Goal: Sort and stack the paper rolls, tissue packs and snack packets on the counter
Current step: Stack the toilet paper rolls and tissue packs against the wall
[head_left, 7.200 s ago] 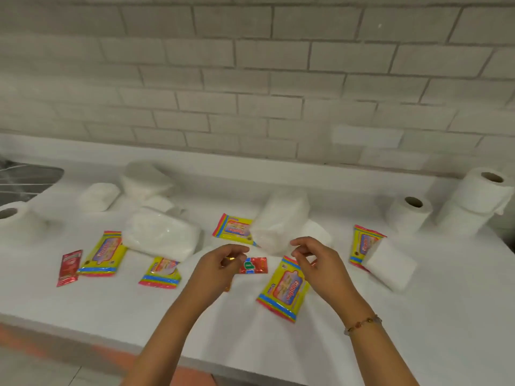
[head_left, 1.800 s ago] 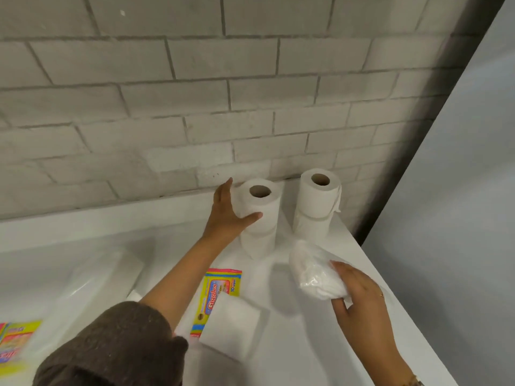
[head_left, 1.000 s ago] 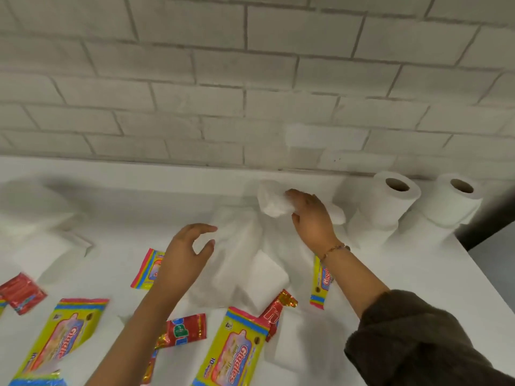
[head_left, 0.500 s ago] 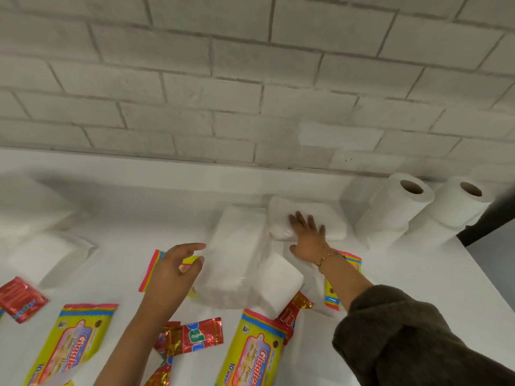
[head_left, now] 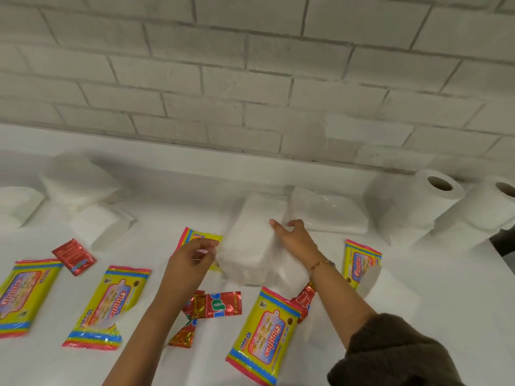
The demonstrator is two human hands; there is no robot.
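A large white tissue pack [head_left: 250,240] lies at the middle of the white counter [head_left: 446,316]. My right hand [head_left: 295,242] grips its right side, fingers over the top. My left hand [head_left: 195,257] pinches its left edge. Behind it, against the back ledge, lies a flatter tissue pack [head_left: 328,215]. Two upright paper rolls [head_left: 429,201] [head_left: 493,207] stand side by side at the far right. Yellow wipes packs [head_left: 267,338] [head_left: 111,302] [head_left: 361,263] and red snack packets [head_left: 220,303] [head_left: 73,256] are scattered along the front.
More white tissue packs [head_left: 78,179] [head_left: 100,224] [head_left: 16,201] sit at the back left. A small tissue pack [head_left: 289,274] lies under my right wrist. A brick wall [head_left: 250,79] and a raised ledge close off the back. The counter ends at the right behind the rolls.
My right hand has let go of the flat tissue pack at the back and moved onto the large pack. My left hand has closed in on the large pack's left edge.
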